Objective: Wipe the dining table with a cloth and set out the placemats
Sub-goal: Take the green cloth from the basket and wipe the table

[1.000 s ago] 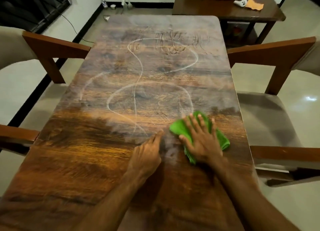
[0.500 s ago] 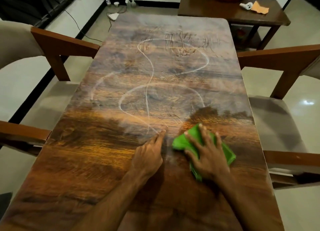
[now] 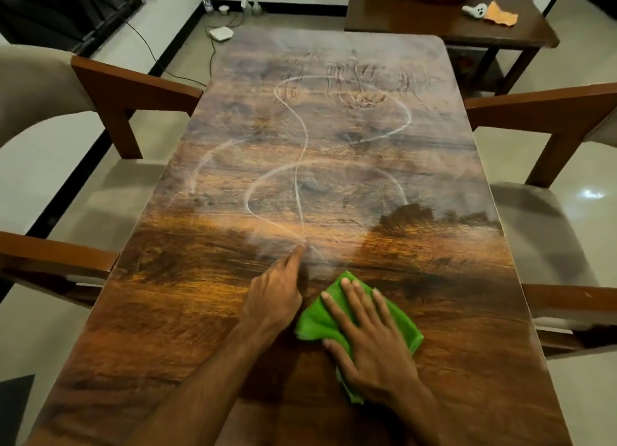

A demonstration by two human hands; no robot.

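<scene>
in the lower middle of the frame the person's right hand [image 3: 374,342] lies flat on a green cloth [image 3: 312,323], fingers straight and slightly spread, palm pressing down rather than gripping. the cloth is a soft, bunched rag of bright leaf green with a fine weave, crumpled into a rough diamond; one corner pokes out below the wrist and another peaks above the fingertips. just beside it to the left, the left hand [image 3: 273,298] rests on the table and holds nothing, its fingers close together, the forefinger [image 3: 298,253] stretched forward with its tip on the wood; the other fingers are mostly hidden behind it. the dining table [image 3: 187,315] is a long rectangle with rounded far corners, its top a glossy dark brown wood grain streaked with orange. the strip around the hands looks dark and clean, while the middle and far parts of the top carry a dull grey haze crossed by thin white looping lines [image 3: 300,165] and short scratchy strokes near the far end. at the left and right edges of the frame stand chairs with angular brown wooden arms [image 3: 133,88] and pale, smooth padded seats [image 3: 541,225]. the floor is pale, shiny tile. at the upper right a dark wooden side table [image 3: 417,21] bears an orange rag [image 3: 500,14] and a small white object [image 3: 474,9]. at the upper middle a flat white box [image 3: 220,33] with a cable lies on the floor.
</scene>
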